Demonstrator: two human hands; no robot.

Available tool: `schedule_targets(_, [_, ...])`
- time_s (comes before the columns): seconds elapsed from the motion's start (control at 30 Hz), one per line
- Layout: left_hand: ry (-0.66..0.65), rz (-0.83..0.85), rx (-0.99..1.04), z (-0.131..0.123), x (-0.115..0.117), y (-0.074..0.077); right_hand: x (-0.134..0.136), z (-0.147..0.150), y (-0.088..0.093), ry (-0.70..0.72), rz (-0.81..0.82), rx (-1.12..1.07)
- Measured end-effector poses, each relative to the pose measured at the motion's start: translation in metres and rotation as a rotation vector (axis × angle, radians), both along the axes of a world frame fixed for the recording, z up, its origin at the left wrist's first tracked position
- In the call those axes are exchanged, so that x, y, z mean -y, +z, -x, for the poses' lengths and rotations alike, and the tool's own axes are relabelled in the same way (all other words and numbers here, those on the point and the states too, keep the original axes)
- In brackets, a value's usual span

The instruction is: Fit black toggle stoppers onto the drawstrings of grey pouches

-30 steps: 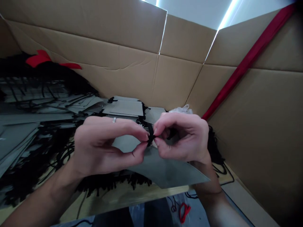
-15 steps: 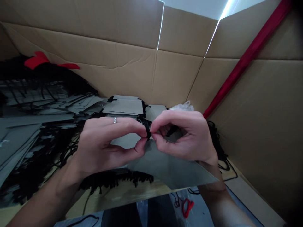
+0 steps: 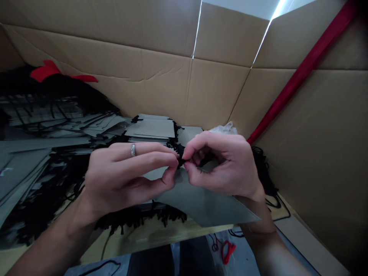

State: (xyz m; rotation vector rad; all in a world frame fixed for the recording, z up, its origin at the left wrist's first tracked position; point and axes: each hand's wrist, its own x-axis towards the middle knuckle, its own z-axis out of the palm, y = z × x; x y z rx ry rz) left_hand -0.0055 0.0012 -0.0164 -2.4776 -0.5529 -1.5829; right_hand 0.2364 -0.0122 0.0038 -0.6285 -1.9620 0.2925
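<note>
My left hand [image 3: 129, 174], with a ring on one finger, pinches a black cord [image 3: 181, 161] between thumb and fingertips. Close against it, my right hand [image 3: 224, 165] pinches the same cord, thumb to forefinger. Just how the cord runs between the fingertips is too small and partly hidden to tell. Below both hands hangs a grey sheet [image 3: 207, 207], its pointed corner reaching right past my right wrist; its upper edge meets the cord at the fingertips.
Heaps of grey sheets with black cords [image 3: 25, 168] fill the left. A neat stack [image 3: 153, 128] stands at the back, near a clear plastic bag [image 3: 225, 128]. Loose black cord [image 3: 261, 168] lies right. Cardboard walls [image 3: 161, 76] enclose the table [image 3: 143, 237]. A red loop [image 3: 228, 252] lies below.
My left hand has shifted slightly left and its fingers have straightened a little at the cord. My right hand stays nearly in place. The grey sheet has moved slightly left.
</note>
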Motion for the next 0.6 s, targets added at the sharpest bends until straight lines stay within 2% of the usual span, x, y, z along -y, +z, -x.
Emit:
schedule_targets(0.1, [-0.172,0.152,0.119,-0.007,-0.008,0.003,-0.002,0.003,0.000,0.093,0.105,-0.099])
schedule_targets(0.17, [-0.274,0.211,0.157,-0.010,-0.013,0.003,-0.004,0.003,0.000,0.072,0.132,-0.120])
schedule_targets(0.2, [-0.275,0.209,0.147,-0.011,-0.015,0.003,-0.004,0.003,0.000,0.037,0.120,-0.111])
schedule_targets(0.27, [-0.137,0.129,0.080,-0.008,-0.014,0.000,-0.005,0.003,-0.001,-0.029,0.063,-0.087])
schedule_targets(0.37, [0.055,-0.117,-0.060,-0.001,-0.008,-0.003,-0.004,0.003,-0.002,-0.067,-0.008,-0.022])
schedule_targets(0.47, [0.081,-0.277,-0.142,0.005,-0.001,-0.004,-0.002,0.004,-0.002,-0.102,-0.068,0.035])
schedule_targets(0.6, [0.092,-0.257,-0.101,0.004,0.002,-0.001,-0.001,0.005,-0.002,-0.093,-0.131,0.052])
